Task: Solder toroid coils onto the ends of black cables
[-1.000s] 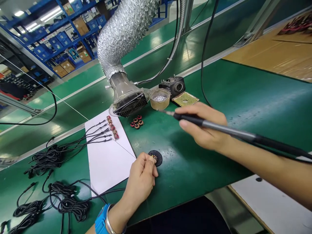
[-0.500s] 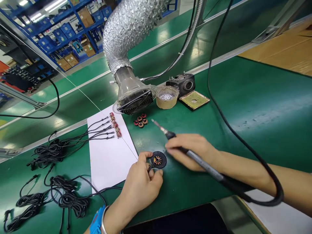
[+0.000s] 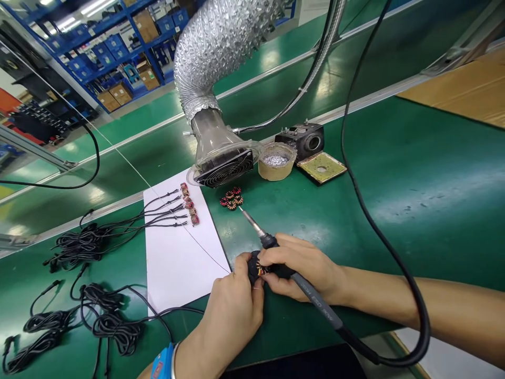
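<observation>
My left hand (image 3: 232,302) is closed on a round black disc (image 3: 253,267) with a copper-wound ring coil (image 3: 261,269) set in its middle. My right hand (image 3: 305,268) grips a soldering iron (image 3: 269,241), whose metal tip points up and away to the left, close to the loose coils. The fingertips of that same hand touch the disc and coil, partly covering them. A thin wire shows by the left thumb. Beyond the iron's tip lies a small cluster of wound ring coils (image 3: 232,199).
A white sheet (image 3: 177,263) bears black cable ends and a row of coils (image 3: 190,205). Cable bundles (image 3: 114,321) lie at left. A fume extractor nozzle (image 3: 224,166) hangs above, beside a solder pot (image 3: 276,162), an iron stand (image 3: 307,141) and a sponge tray (image 3: 322,167).
My right hand has moved left to the disc, its fingers now on the coil, with the soldering iron still held. The disc has tilted in my left hand.
</observation>
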A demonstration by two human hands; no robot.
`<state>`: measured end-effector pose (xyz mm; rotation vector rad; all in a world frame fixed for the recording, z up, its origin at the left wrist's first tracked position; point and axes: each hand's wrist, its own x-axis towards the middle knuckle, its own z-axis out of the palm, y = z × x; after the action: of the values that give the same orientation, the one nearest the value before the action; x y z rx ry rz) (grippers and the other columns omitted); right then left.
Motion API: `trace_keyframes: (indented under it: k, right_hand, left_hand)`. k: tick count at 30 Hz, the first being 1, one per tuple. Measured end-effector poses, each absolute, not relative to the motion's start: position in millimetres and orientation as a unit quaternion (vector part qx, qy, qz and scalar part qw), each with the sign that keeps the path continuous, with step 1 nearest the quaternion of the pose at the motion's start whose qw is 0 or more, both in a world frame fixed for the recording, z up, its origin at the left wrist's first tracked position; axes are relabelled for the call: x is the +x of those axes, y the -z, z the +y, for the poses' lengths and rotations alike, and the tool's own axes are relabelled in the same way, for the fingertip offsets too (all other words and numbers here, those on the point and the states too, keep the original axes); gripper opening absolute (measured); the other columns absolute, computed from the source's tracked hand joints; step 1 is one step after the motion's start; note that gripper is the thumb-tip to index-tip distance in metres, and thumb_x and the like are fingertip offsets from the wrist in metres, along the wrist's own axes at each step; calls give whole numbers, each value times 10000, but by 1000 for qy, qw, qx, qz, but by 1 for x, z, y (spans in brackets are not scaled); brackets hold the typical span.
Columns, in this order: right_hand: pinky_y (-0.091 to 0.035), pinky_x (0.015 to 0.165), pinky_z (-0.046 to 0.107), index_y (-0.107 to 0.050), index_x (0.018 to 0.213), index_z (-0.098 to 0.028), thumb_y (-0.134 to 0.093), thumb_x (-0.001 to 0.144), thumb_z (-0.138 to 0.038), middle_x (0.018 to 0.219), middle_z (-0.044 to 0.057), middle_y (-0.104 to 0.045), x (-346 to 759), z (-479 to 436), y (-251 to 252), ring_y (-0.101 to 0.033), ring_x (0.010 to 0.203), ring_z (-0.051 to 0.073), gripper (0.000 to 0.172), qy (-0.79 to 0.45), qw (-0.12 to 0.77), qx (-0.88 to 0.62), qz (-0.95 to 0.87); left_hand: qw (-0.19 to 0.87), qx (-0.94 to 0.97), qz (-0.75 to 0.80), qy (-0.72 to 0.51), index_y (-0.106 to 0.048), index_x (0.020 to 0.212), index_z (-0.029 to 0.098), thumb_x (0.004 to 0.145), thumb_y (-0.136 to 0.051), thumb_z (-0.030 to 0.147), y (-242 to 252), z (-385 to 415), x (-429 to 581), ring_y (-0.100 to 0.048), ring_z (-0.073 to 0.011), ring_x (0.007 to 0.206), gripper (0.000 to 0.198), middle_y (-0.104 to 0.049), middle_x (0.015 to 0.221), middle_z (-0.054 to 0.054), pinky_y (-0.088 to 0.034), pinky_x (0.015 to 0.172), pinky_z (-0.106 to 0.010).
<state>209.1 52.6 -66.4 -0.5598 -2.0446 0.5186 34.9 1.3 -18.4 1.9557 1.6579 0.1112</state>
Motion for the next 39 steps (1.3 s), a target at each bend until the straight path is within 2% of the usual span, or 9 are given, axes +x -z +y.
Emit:
trace_keyframes:
  k: [4, 9, 14, 18, 21, 24, 28, 34, 39]
  right_hand:
    - [-450, 585, 279, -514, 1037, -207, -571, 769, -117, 744, 21, -600, 210, 52, 61, -492, 649, 163, 288, -178, 478, -246, -824]
    - [-508, 631, 312, -480, 1096, -237, -584, 748, -146, 779, 17, -611, 211, 52, 51, -581, 697, 185, 375, -185, 482, -250, -819]
    - [-514, 625, 278, -468, 1140, -236, -592, 685, -79, 829, 14, -631, 208, 49, 45, -574, 704, 159, 498, -280, 487, -237, -793]
    - [-513, 620, 261, -439, 1172, -228, -584, 642, -47, 867, 14, -569, 206, 49, 37, -572, 695, 132, 578, -418, 457, -219, -754]
    - [-534, 660, 275, -446, 1165, -217, -592, 706, -104, 966, 49, -568, 203, 53, 29, -602, 749, 134, 495, -521, 413, -197, -720]
    - [-522, 638, 246, -481, 1085, -206, -565, 817, -159, 897, 37, -595, 196, 57, 22, -592, 711, 116, 285, -560, 405, -212, -691]
    - [-495, 594, 227, -498, 1002, -212, -556, 856, -171, 797, 5, -587, 190, 60, 20, -561, 647, 106, 163, -545, 424, -246, -680]
    - [-513, 601, 236, -481, 1032, -228, -547, 845, -131, 789, 1, -626, 196, 63, 15, -613, 662, 122, 221, -510, 380, -245, -732]
    - [-512, 665, 228, -476, 1064, -233, -554, 806, -86, 793, -17, -655, 202, 64, 13, -628, 691, 113, 307, -480, 342, -246, -769]
  left_hand:
    - [334, 711, 608, -116, -450, 1211, 205, 877, -492, 227, 13, -1, 28, -590, -166, 540, 337, -597, 641, 29, -349, 508, -244]
    - [440, 663, 567, -214, -543, 1048, 215, 913, -520, 332, 0, -6, 16, -381, -84, 436, 181, -495, 590, 56, -262, 434, -212]
    - [430, 658, 562, -256, -607, 1024, 205, 912, -533, 365, -1, -5, 9, -390, -83, 453, 208, -551, 626, 18, -270, 435, -213]
    - [406, 665, 565, -272, -639, 1021, 201, 903, -550, 363, -2, -5, 4, -395, -81, 445, 219, -602, 650, -2, -293, 439, -213]
    - [382, 669, 566, -292, -661, 992, 200, 897, -568, 342, -5, -5, 1, -360, -74, 451, 196, -602, 649, 2, -298, 445, -210]
    - [353, 674, 568, -313, -670, 978, 199, 896, -571, 311, -8, -4, -2, -332, -67, 459, 171, -614, 680, 3, -291, 444, -206]
    - [319, 693, 566, -313, -679, 963, 198, 896, -569, 281, -11, -1, -5, -397, -73, 483, 153, -644, 705, -1, -335, 474, -203]
    - [280, 732, 550, -289, -670, 998, 204, 905, -552, 249, -10, 2, -5, -580, -108, 616, 157, -696, 806, -23, -438, 587, -208]
    - [263, 768, 525, -254, -652, 1010, 203, 914, -526, 219, -8, 4, -5, -611, -120, 662, 159, -693, 820, -25, -448, 617, -216]
